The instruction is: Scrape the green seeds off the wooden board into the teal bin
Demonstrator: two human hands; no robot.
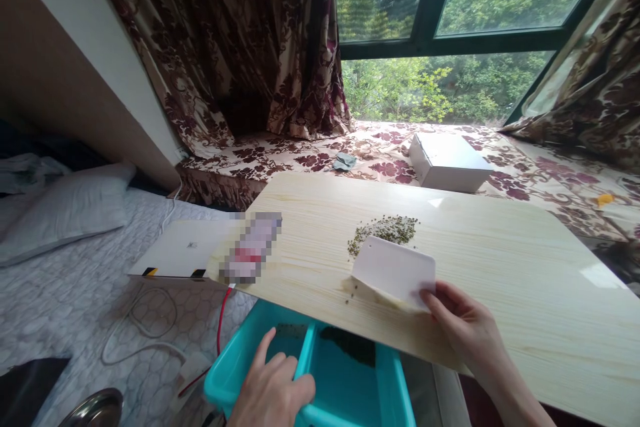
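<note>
My right hand (pixel 463 317) pinches the lower right corner of a thin white card (pixel 395 270), which is tilted over the pale wooden table (pixel 500 267). Just behind the card lies a spread of small greenish-brown grains (pixel 393 230), with a few stray grains near the card's left edge. My left hand (pixel 275 387) is over the left part of a turquoise two-compartment bin (pixel 227 370), index finger stretched out, nothing visible held in it. The bin's right compartment has a dark heap of grains (pixel 357 345); a few lie in the left one.
A blurred-out phone-like object (pixel 254 247) with a red cable lies at the table's left end, beside a white box (pixel 175 247). Behind the table stands another white box (pixel 450 161). A metal bowl (pixel 95 408) rests on the bed at lower left.
</note>
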